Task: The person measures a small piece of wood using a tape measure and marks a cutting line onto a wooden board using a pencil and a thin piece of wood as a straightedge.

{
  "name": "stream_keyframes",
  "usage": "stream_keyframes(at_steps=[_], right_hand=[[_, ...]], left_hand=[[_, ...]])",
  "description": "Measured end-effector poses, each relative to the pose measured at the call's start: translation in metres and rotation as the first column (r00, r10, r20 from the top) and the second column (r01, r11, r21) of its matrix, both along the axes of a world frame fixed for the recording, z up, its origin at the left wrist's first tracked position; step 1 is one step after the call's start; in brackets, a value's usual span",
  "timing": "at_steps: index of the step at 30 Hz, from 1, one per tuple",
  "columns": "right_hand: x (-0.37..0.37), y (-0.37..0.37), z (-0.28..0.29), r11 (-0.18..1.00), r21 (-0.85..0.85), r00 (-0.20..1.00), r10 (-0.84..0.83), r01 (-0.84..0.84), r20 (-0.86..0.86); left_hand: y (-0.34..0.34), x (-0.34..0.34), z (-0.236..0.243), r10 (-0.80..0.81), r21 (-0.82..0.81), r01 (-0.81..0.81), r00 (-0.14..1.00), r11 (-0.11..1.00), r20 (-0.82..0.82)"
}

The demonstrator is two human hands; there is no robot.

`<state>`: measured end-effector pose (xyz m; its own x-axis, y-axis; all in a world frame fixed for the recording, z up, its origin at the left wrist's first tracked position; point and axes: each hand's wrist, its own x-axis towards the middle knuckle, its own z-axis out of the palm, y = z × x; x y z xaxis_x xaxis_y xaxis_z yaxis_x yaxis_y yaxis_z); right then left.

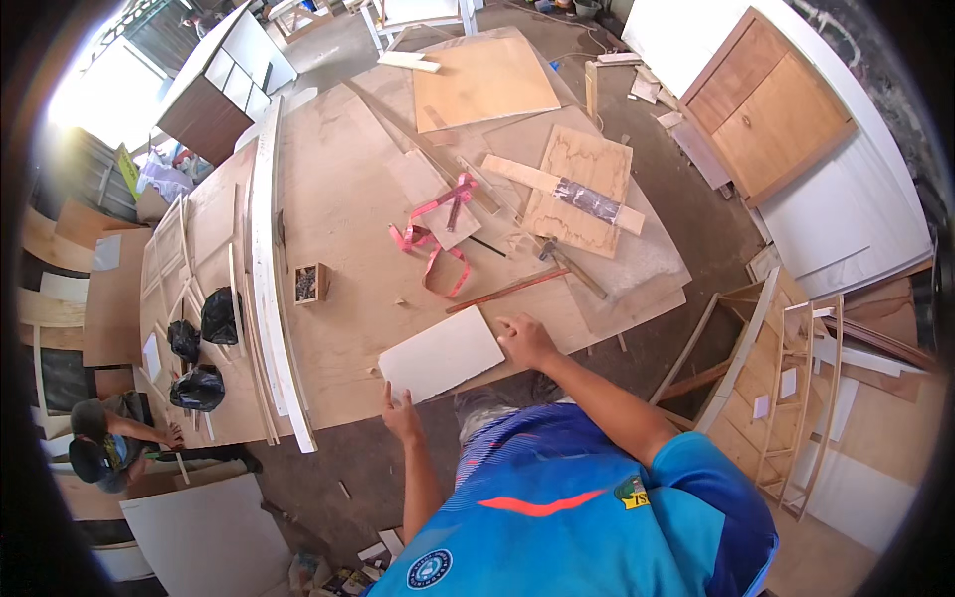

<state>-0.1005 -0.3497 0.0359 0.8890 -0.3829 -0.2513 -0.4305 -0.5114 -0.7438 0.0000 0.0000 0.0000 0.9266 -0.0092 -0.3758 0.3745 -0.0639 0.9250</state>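
Note:
A white rectangular board (441,354) lies at a slant near the front edge of the wooden worktable. My right hand (527,340) is at its right end, fingers bent and closed on the edge. At the near left corner, my left hand (403,416) has its index finger stretched along the short edge and its thumb apart, touching the corner. Beyond the board lies a thin reddish strip (507,290). A hammer (577,271) rests to the right of it, and a tangled pink measuring tape (435,239) lies farther off.
A small wooden box (309,284) of dark bits stands left of the tape. Long pale strips (267,249) and black plastic bags (221,316) lie at the left. Plywood pieces (587,184) cover the far right. Another person (104,438) crouches beyond the table's left edge. A wooden ladder-like frame (796,398) stands right.

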Motion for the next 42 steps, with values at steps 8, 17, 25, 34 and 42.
stream_keyframes(at_steps=[8,17,25,34,42], right_hand=[[-0.009,-0.171,0.021,0.874,0.028,0.840,-0.475,0.485,0.263],[0.028,-0.306,0.015,0.756,-0.602,0.948,-0.319,0.257,0.003],[0.019,-0.298,0.038,0.798,-0.521,0.951,-0.224,0.303,0.212],[-0.011,-0.154,0.069,0.948,-0.241,0.911,-0.098,0.208,0.400],[-0.005,-0.162,0.056,0.863,-0.246,0.855,-0.323,0.442,0.406]], left_hand=[[-0.112,-0.074,0.032,-0.573,0.779,0.160,0.767,0.606,0.289],[-0.145,-0.077,0.018,-0.706,0.894,0.208,0.692,0.398,0.153],[-0.167,-0.076,0.033,-0.670,0.874,0.223,0.729,0.432,0.144],[-0.150,-0.065,0.046,-0.535,0.664,0.272,0.814,0.696,0.227],[-0.152,-0.041,0.072,-0.442,0.544,0.282,0.877,0.790,0.188]])
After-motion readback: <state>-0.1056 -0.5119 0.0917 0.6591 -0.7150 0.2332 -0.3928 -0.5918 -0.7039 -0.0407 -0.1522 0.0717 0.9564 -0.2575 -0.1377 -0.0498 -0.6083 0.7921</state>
